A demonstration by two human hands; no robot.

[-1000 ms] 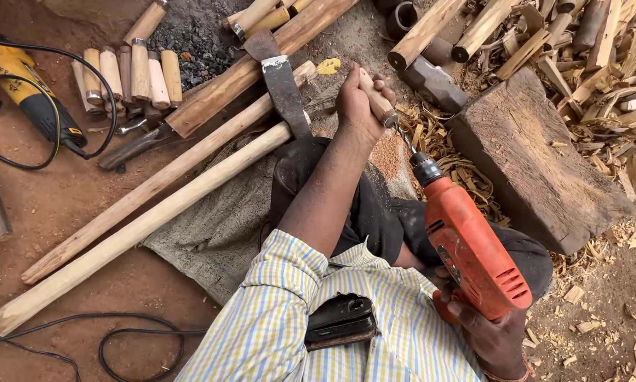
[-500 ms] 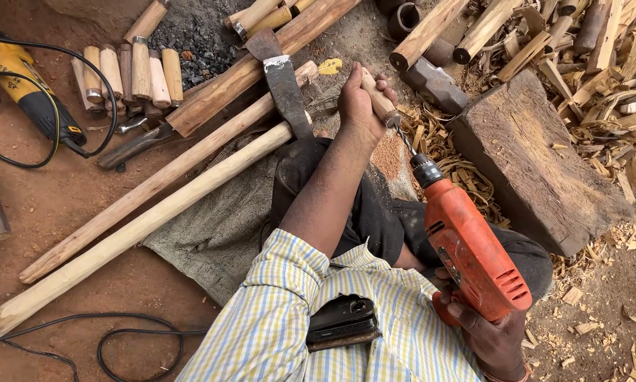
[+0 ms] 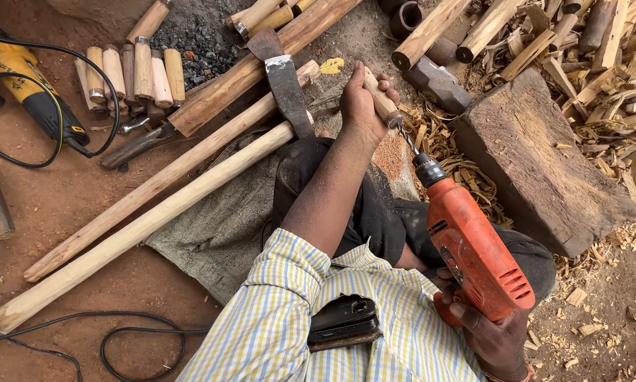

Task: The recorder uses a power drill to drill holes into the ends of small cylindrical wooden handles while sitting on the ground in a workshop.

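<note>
Orange corded power drill (image 3: 477, 255) is gripped in the right hand (image 3: 491, 336), fingers wrapped shut around its handle near the person's lap; its thin metal bit (image 3: 407, 139) runs up into the end of a short pale turned wooden handle (image 3: 381, 100). Left hand (image 3: 364, 102) holds that handle, fingers closed round it, above the knee and over the grey sacking (image 3: 219, 226) on the floor. Judgement: boring of the handle end is in progress; bit appears only partly seated, depth not readable. A heap of fine sawdust (image 3: 387, 154) lies just below the bit, which suggests some cutting is done. A row of similar short wooden handles (image 3: 130, 71) lies well apart at upper left; whether these are drilled, cannot tell. Also present: two long pale wooden poles (image 3: 148, 205), a dark-bladed hatchet-like tool (image 3: 286, 78), a yellow angle grinder (image 3: 31, 92), a heavy weathered wooden block (image 3: 544, 163) amid shavings. Against the earlier frames: hands, drill and handle sit in practically the same place and pose; no visible change in bit depth, and nothing on the floor has shifted.
</note>
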